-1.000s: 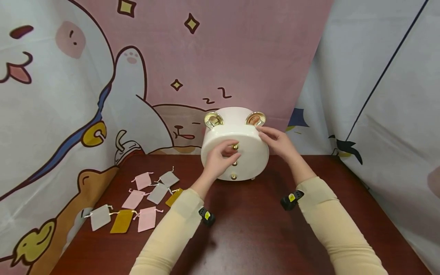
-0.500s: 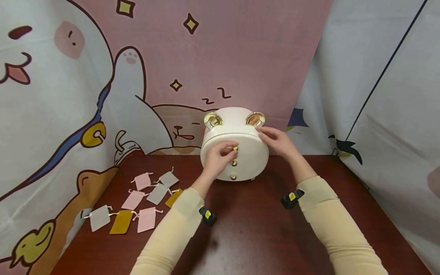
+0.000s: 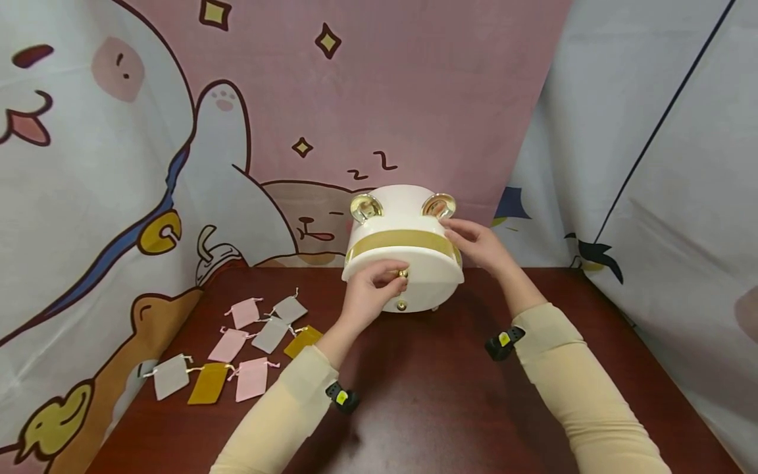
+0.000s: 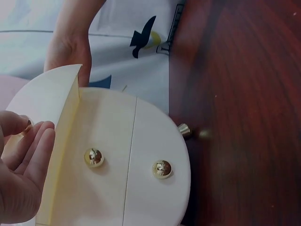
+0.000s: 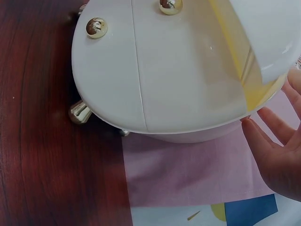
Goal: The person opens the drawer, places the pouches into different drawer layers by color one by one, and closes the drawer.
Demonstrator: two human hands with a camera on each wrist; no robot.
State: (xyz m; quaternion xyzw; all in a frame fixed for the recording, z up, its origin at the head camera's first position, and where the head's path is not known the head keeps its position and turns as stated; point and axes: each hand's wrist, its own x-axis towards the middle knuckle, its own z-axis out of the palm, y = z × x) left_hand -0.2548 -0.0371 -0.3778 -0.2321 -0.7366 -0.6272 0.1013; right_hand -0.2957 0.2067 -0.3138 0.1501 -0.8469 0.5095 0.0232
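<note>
A rounded white drawer box [image 3: 404, 222] with gold bear ears [image 3: 438, 205] stands on the table. Its top drawer [image 3: 435, 266] is pulled partly out and shows a yellow interior [image 5: 256, 89]. My left hand [image 3: 372, 293] pinches that drawer's small gold knob [image 3: 403, 274] between thumb and fingers. Below it, the lower drawer fronts, with a middle knob [image 4: 94, 157] and a bottom knob [image 4: 162, 169], sit flush. My right hand [image 3: 481, 247] touches the box's right side below the ear, its fingers fairly straight. The drawer's contents are hidden.
Left on the dark red table [image 3: 438, 408] lie several small drawstring pouches: pink [image 3: 251, 379], grey [image 3: 171, 376] and mustard [image 3: 208, 383]. A cartoon-printed cloth [image 3: 450, 99] hangs behind the box. Short metallic feet [image 5: 80, 113] lift the box.
My left hand has closed its fingertips on the top knob and drawn the drawer outward, toward me. The yellow interior has come into view. My right hand has stayed at the box's side.
</note>
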